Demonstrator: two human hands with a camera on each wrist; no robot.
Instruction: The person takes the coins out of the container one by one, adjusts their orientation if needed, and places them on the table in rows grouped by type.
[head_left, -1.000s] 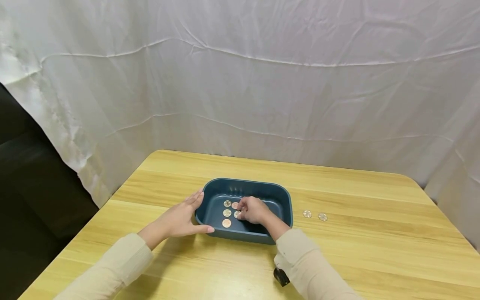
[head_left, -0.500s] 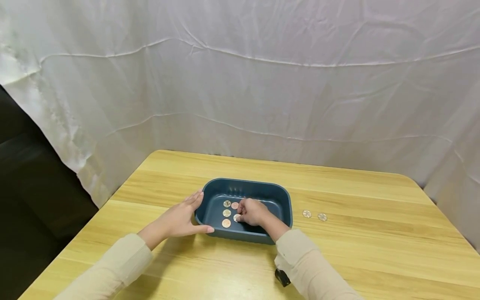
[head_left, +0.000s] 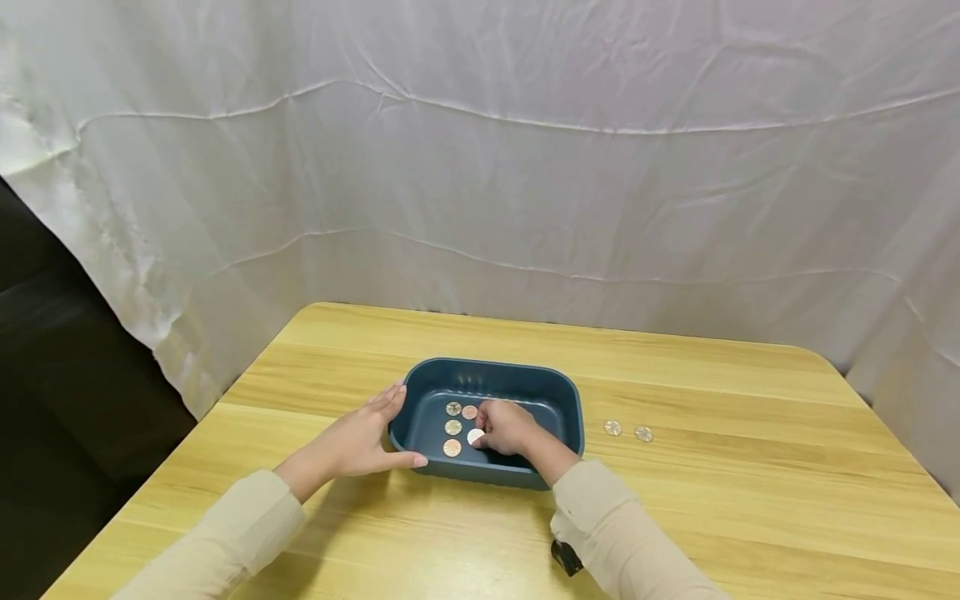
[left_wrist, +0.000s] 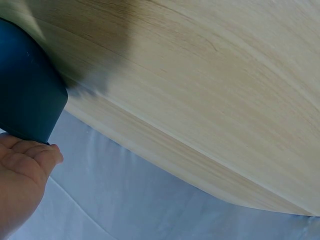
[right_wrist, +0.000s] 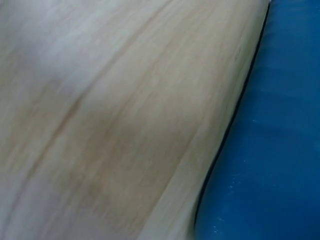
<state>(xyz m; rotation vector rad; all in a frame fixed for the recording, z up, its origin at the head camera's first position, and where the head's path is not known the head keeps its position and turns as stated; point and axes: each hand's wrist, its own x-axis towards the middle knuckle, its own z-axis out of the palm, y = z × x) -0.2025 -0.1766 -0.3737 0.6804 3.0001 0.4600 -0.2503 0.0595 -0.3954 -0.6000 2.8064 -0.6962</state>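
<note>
A dark blue plastic tub [head_left: 491,473] with rounded corners sits on the wooden table. My left hand [head_left: 352,437] spans its left end with fingers and thumb straight, the fingers against the left side and the thumb along the near rim. In the left wrist view, fingertips of the left hand [left_wrist: 25,165] touch the tub's edge. Inside the tub my right hand [head_left: 507,427] has its fingers curled and pinches a bright coin [head_left: 475,437] at the floor. Left of it stand a copper coin [head_left: 452,448] and gold coins [head_left: 453,427]; a reddish coin [head_left: 469,412] lies just behind.
Two coins, a left one [head_left: 613,427] and a right one [head_left: 643,434], lie on the table [head_left: 720,492] right of the tub. A small black object [head_left: 566,557] shows below the right sleeve. Pale cloth [head_left: 562,183] hangs behind and around the table.
The pinched coin has shifted slightly toward the near side and more of its face shows, now brighter. My right fingers have moved only a little; the left hand and tub stay put.
</note>
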